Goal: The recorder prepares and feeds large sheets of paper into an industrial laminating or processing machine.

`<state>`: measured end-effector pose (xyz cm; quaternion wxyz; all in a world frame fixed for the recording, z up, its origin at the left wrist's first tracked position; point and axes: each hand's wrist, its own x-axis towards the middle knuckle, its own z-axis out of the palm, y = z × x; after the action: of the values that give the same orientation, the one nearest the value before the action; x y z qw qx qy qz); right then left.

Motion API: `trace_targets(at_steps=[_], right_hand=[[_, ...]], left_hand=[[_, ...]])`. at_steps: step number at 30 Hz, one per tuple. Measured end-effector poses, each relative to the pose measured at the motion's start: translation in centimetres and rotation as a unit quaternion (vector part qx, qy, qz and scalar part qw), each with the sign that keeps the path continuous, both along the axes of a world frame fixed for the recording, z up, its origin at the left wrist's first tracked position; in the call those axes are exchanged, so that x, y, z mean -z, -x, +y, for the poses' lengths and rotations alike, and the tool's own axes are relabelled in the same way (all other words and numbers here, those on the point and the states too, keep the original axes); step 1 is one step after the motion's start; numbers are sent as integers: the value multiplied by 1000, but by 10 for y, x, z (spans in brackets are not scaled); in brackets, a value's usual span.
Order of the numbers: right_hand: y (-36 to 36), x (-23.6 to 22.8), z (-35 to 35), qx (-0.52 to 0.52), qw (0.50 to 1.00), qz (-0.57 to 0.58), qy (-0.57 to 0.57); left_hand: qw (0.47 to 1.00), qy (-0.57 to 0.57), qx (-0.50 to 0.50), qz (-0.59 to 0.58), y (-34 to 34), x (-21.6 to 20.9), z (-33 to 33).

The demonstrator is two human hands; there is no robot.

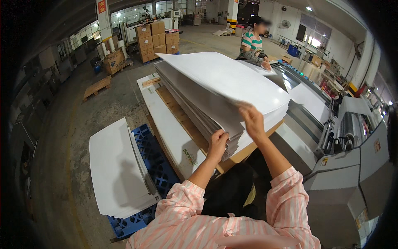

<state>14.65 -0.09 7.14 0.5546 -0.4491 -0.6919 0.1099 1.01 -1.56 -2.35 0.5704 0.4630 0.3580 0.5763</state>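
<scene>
Both left hand (218,145) and right hand (252,120) pinch white sheets (232,79); I'd lift evenly lest they crease beyond the grip.

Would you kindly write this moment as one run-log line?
left hand: closed at near corner of sheet stack; right hand: holding raised white sheets; blue plastic pallet: under second white stack

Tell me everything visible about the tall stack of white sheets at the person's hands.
The stack of white sheets looks like paper or thin card, its top smooth and slightly shiny. It lies on a brown, wooden-looking base, with layered, slightly uneven edges. Along its left side, upper sheets rise and curve away from those below, leaving a gap. The left hand grips sheets near the close corner; the right hand holds the raised layer's near edge.
</scene>
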Motion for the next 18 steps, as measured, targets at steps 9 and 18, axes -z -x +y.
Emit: trace_targets(at_steps=[9, 18], right_hand=[[-19, 41, -2, -83, 966, -235, -66], [-14, 8, 22, -129, 920, 332, 165]], left_hand=[[996, 5, -1, -90, 0, -6, -1], [991, -30, -33, 123, 1, -5, 1]])
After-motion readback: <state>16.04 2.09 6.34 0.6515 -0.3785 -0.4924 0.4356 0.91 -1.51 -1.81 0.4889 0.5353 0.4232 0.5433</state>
